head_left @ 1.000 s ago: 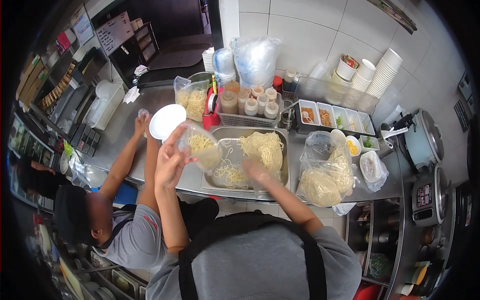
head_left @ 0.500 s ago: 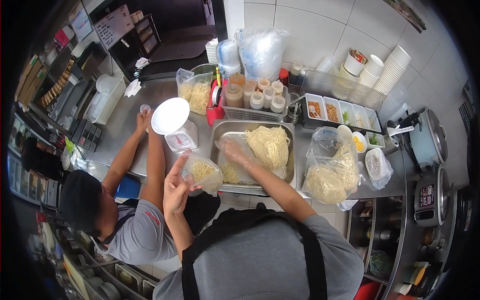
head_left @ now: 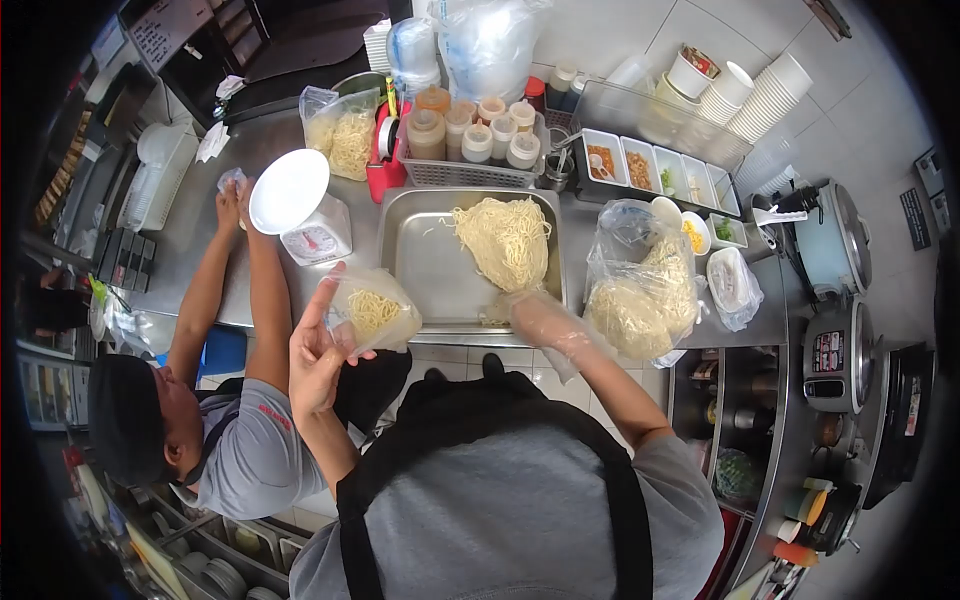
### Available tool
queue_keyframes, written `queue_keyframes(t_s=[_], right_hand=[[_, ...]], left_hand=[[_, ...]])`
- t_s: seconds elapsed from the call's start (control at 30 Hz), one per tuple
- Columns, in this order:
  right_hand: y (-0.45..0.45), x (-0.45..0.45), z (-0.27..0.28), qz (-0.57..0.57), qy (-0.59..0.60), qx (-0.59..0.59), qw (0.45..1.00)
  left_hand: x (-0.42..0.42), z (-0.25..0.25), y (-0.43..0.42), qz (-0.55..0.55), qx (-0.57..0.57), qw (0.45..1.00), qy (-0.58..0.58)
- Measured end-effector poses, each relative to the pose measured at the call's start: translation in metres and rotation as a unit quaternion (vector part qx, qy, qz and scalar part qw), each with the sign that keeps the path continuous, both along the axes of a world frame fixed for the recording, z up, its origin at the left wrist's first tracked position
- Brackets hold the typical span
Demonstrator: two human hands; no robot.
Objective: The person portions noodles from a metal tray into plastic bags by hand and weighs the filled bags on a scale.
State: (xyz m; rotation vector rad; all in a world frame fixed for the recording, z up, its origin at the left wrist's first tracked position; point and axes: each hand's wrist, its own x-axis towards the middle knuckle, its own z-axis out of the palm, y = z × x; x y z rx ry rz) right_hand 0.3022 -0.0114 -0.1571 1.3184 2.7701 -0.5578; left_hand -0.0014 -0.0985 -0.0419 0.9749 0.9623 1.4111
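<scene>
My left hand [head_left: 318,365] is bare and closed on the edge of a clear plastic bag [head_left: 402,325], its index finger stretched upward along the bag. A portion of yellow noodles [head_left: 372,312] lies inside the bag, left of a steel pan [head_left: 415,265]. My right hand [head_left: 545,322], in a clear plastic glove, is at the pan's near right edge. Its fingertips touch the lower end of a large noodle pile [head_left: 505,240]; whether they grip strands is unclear. A few loose strands [head_left: 495,320] lie beside that hand.
A white kitchen scale [head_left: 318,235] stands left of the pan. Sauce bottles [head_left: 477,140] fill a grey basket behind it. On the right sits a large bag of noodles [head_left: 640,310]. A co-worker [head_left: 235,430] reaches over the counter on the left, hands around something small.
My right hand has moved from the left part of the pan to its near right edge. The small noodle clump at the near left is gone from there. The whole view has shifted.
</scene>
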Motion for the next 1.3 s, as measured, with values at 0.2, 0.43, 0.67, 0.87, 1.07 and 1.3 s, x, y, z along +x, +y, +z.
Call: queue_keyframes(t_s=[0.2,0.43,0.67,0.87,1.07,1.3], right_hand=[[0.0,0.01,-0.044,-0.075,-0.017,0.085,0.993],[0.01,-0.028,-0.047,-0.015,0.05,0.0,0.999],[0.015,-0.075,-0.04,-0.025,0.153,0.072,0.985],[0.019,-0.056,-0.037,0.082,0.096,-0.1,0.987],[0.011,-0.037,-0.041,0.079,0.138,-0.077,0.984],[0.027,-0.048,-0.021,-0.078,0.298,-0.351,0.884]], left_hand=[[-0.005,-0.006,-0.003,-0.009,-0.035,0.995,0.089],[0.001,-0.012,0.001,-0.001,-0.013,0.993,0.121],[-0.002,-0.012,-0.004,-0.018,0.003,0.984,0.179],[-0.01,-0.015,-0.008,-0.036,-0.011,0.974,0.222],[0.006,-0.015,0.003,-0.003,-0.005,0.993,0.118],[0.021,-0.003,0.027,-0.022,0.017,0.995,0.092]])
